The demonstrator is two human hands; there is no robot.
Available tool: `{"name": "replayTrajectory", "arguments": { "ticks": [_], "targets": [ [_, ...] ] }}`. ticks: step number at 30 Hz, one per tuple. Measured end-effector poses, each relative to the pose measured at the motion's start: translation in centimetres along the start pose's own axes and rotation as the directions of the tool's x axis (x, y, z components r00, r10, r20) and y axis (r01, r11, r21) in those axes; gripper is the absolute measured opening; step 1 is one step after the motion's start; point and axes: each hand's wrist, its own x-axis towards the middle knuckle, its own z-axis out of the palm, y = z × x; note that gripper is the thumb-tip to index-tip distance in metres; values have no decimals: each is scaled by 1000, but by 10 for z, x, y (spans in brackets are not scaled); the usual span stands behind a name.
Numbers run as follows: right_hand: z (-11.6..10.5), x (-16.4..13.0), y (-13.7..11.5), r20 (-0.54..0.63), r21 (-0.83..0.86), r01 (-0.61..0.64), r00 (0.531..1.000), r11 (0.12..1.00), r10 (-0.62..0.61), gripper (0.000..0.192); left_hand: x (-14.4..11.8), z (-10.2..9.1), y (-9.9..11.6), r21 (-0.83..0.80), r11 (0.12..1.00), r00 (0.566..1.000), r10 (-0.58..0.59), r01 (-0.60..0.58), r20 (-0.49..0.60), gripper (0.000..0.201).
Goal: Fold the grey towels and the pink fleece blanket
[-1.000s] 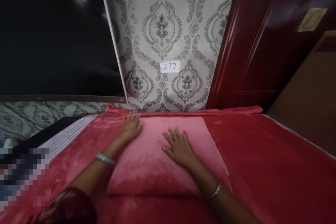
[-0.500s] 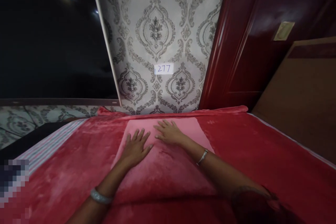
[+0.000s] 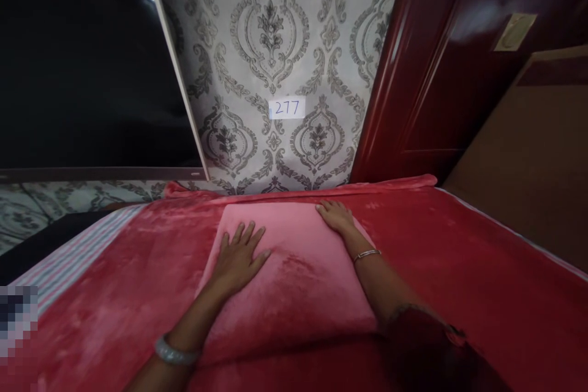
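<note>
A pink plush pillow (image 3: 294,282) lies on a red velvety blanket (image 3: 459,282) that covers the bed. My left hand (image 3: 239,254) rests flat on the pillow's left part, fingers spread. My right hand (image 3: 337,215) lies palm down on the pillow's far right corner, near the bed's head end. Both wrists wear silver bangles. Neither hand grips anything.
Patterned grey wallpaper (image 3: 275,43) rises behind the bed, with a small label reading 277 (image 3: 287,108). A dark window (image 3: 82,61) is at left, a glossy red door (image 3: 441,61) at right, a brown panel (image 3: 528,159) beyond it. A striped sheet (image 3: 73,254) shows at the bed's left edge.
My right hand slid from the pillow's middle to its far right corner. My left hand moved back from the far left corner onto the pillow's left part.
</note>
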Motion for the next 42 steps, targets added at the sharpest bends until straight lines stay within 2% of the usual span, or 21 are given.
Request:
{"name": "replayTrajectory", "arguments": {
  "ticks": [5,8,11,14,16,19,22,26,30,32,34,36,39,42],
  "targets": [
    [-13,-2,-5,41,31,-16,999,999,15,63,0,-1,0,-6,1000,1000,7,-7,-12,64],
    [-23,-20,-13,27,37,-6,1000,999,5,65,1,0,0,0,1000,1000,2,-2,-21,65],
    [-22,-62,-22,14,26,190,982,981,-191,66,2,1,-1,5,1000,1000,5,-4,-30,65],
    [-9,-106,-17,73,5,402,913,916,-401,64,3,1,-2,15,1000,1000,5,-5,-28,65],
    [-1,-122,-2,74,-37,408,911,912,-405,62,3,1,-2,20,1000,1000,7,-6,-24,65],
    [4,-122,33,16,-70,249,969,966,-248,60,2,-1,0,17,1000,1000,4,-4,-24,65],
    [6,-113,67,1,42,121,993,992,-121,62,1,-2,2,3,1000,1000,6,-6,-31,64],
    [13,-113,97,-26,252,147,989,956,-145,68,1,-6,-7,-5,1000,995,16,-16,-99,58],
    [15,-128,114,-77,372,186,983,909,-169,69,-3,-14,-39,-29,994,969,-106,102,-223,56],
    [14,-141,119,-109,406,203,979,891,-173,70,-14,-17,-58,-110,987,963,-140,117,-228,58],
    [14,-160,122,-156,419,243,968,875,-195,72,-35,-18,-74,-185,981,967,-109,67,-231,62],
    [16,-183,122,-207,391,322,944,862,-259,77,-62,-15,-85,-213,977,973,-25,-24,-228,69],
    [23,-216,120,-248,257,460,881,850,-402,85,-102,-2,-96,-169,972,973,130,-163,-190,83],
    [31,-230,118,-278,105,530,828,842,-487,81,-123,14,-106,-104,968,961,208,-229,-184,102]
  ]
}}
